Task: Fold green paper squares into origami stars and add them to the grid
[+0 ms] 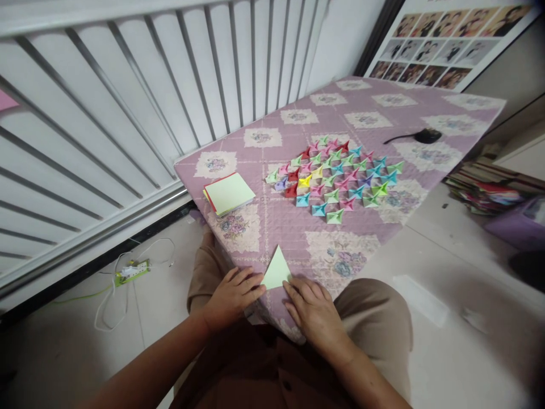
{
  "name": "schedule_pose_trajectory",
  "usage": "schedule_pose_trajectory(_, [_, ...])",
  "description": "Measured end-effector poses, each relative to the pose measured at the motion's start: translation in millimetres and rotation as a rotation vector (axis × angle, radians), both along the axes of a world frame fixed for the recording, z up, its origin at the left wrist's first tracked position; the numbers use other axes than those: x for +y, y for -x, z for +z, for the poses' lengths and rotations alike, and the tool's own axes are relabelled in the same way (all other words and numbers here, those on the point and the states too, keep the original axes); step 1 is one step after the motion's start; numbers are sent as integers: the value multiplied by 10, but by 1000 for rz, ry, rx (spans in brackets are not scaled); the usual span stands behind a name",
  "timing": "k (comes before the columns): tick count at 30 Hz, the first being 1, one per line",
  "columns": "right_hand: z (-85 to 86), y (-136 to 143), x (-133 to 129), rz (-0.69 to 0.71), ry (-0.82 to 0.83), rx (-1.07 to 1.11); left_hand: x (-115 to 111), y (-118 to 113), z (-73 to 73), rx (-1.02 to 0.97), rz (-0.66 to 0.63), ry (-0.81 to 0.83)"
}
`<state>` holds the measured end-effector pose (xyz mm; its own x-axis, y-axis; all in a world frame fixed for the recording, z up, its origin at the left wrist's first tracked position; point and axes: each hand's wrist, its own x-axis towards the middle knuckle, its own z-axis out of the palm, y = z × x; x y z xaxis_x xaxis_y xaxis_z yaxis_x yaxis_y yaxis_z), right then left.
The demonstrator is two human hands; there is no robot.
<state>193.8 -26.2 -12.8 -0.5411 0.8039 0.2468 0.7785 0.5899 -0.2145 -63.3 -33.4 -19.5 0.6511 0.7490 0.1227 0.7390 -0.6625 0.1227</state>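
Note:
A pale green sheet of paper folded into a triangle (pixel 276 271) lies near the corner of the cloth-covered table, its point facing away from me. My left hand (pixel 236 295) lies flat at its left corner, fingers stretched out and fingertips touching the edge. At the right corner, my right hand (pixel 313 309) rests with fingers extended, the index fingertip on the paper and the thumb apart from it. Neither hand grips anything. Beyond them, a stack of coloured paper (pixel 230 194) sits on the left with a pale green sheet on top. Many small folded paper pieces (pixel 336 179) stand in slanting rows.
A floral purple tablecloth (pixel 293 221) covers the table. A black object with a cable (pixel 427 136) lies toward the far right. Along the left stands a white slatted radiator (pixel 128 102). A power strip (pixel 133 271) with wires is on the floor, and a photo board (pixel 430 48) leans behind.

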Motion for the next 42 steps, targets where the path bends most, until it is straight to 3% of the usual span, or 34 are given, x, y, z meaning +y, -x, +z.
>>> schedule_pose_trajectory(6, [-31, -56, -17, -50, -4, -3, 0, 2, -58, -36, -18, 14])
schedule_pose_trajectory(15, [-38, -42, -23, -75, -50, 15, 10, 143, -118, -115, -143, -5])
schedule_pose_trajectory(22, [-43, -20, -25, -85, -72, -6, -51, 147, -179, -87, -118, -80])
schedule_pose_trajectory(28, [-6, -9, 0, -86, -52, -3, -271, 139, -318, -21, 17, -92])
schedule_pose_trajectory(32, [47, 27, 32, -128, -18, 47, -412, 88, -338, -236, 247, -46])
schedule_pose_trajectory(37, [123, 138, 103, -277, 66, 59, -359, -139, -110, -677, 567, 78])
schedule_pose_trajectory(40, [165, 208, 174, -364, 117, 14, -233, -319, 72, -745, 654, 206])
schedule_pose_trajectory(42, [197, 239, 217, -395, 168, 3, -145, -422, 164, -663, 649, 293])
